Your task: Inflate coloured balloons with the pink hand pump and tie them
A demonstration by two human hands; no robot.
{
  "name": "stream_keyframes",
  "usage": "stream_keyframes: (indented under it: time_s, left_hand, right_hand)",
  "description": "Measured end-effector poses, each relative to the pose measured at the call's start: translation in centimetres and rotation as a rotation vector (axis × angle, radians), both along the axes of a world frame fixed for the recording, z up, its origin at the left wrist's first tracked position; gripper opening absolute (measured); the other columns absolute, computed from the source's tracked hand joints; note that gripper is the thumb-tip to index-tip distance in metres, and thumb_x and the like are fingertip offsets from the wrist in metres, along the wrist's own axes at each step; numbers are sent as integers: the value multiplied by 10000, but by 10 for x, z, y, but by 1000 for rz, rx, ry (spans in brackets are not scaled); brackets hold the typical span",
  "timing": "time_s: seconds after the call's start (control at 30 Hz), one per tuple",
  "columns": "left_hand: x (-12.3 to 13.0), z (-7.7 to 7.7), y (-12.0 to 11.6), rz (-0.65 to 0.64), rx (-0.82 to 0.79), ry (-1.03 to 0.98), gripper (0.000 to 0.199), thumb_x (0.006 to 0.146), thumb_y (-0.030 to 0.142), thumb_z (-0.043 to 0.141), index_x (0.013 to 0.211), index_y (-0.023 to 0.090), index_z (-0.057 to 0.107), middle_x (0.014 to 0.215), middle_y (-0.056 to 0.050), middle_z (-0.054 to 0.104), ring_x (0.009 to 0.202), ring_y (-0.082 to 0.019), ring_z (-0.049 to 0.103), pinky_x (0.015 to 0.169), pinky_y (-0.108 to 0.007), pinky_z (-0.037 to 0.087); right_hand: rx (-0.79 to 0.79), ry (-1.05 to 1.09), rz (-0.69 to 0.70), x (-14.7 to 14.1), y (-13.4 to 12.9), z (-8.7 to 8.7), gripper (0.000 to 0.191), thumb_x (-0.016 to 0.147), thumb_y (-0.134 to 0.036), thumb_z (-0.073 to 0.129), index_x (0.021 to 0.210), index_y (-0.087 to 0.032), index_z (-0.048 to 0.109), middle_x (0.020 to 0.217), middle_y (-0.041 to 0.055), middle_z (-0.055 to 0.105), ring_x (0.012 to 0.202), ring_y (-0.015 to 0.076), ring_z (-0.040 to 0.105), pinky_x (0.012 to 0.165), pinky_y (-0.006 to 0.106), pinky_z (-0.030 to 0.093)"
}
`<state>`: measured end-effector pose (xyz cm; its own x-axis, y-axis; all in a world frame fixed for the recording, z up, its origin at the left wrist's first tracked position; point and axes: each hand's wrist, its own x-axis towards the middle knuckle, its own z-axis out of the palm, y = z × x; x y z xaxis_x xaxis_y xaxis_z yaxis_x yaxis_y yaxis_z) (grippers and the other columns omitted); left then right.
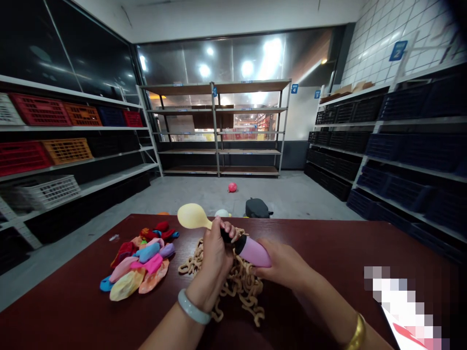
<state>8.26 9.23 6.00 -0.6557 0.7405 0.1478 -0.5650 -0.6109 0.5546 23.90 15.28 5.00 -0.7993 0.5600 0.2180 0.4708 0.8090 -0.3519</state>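
A pale yellow balloon (193, 216), partly filled, sticks out to the upper left of my left hand (217, 240). That hand is closed around the balloon's neck, at the black end of a pink balloon pump (255, 252). My right hand (280, 262) wraps the pink body of the pump from the right. Under both hands lies a heap of tan, chain-like loops (241, 284) on the dark red table (321, 291). Left of it is a pile of limp balloons (148, 260) in several colours. My fingers hide where balloon and pump meet.
A small clear scrap (114, 237) lies near the table's left edge. A pixelated white item (404, 306) is at the right. Beyond the table, a dark bag-like object (257, 208) and a red ball (232, 187) are on the floor. Shelves with crates (42, 109) line both sides.
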Motion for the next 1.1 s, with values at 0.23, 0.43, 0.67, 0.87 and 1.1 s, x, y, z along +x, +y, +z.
stream_keyframes:
  time_s: [0.23,0.43,0.67,0.87,1.1]
  left_hand:
    - [-40,19,-9,91,25,-40,270,770,232,640,633,176,415,510,66,389,401,-61,375,381,-185,270]
    - [-86,24,-21,226,56,-66,255,802,204,566,630,183,379,497,71,361,381,-56,345,376,-184,251]
    - [-52,11,-7,166,40,-34,282,774,257,632,646,185,391,508,76,358,397,-58,360,382,-184,264]
    - [3,5,-1,63,-47,-2,356,777,383,659,638,181,401,510,65,371,411,-66,373,384,-188,272]
    - [2,4,1,44,-50,-7,356,785,402,649,642,183,408,505,65,378,404,-66,375,376,-188,268]
  right_hand:
    - [194,18,-95,-12,-15,-5,327,793,-400,594,1046,-207,516,968,77,671,835,243,641,620,305,369]
    - [220,16,-69,-5,5,-16,324,739,-427,626,980,-244,509,885,27,683,766,254,658,560,305,328]
    - [230,-11,-87,-4,4,-15,309,759,-464,613,945,-233,525,846,41,697,733,249,662,542,297,296]
    - [143,-3,-102,-9,-10,-8,304,770,-478,606,924,-227,530,823,43,699,719,240,664,543,294,294]
    - [115,3,-101,-12,-13,-7,302,774,-458,604,957,-225,542,837,52,702,717,233,666,546,292,318]
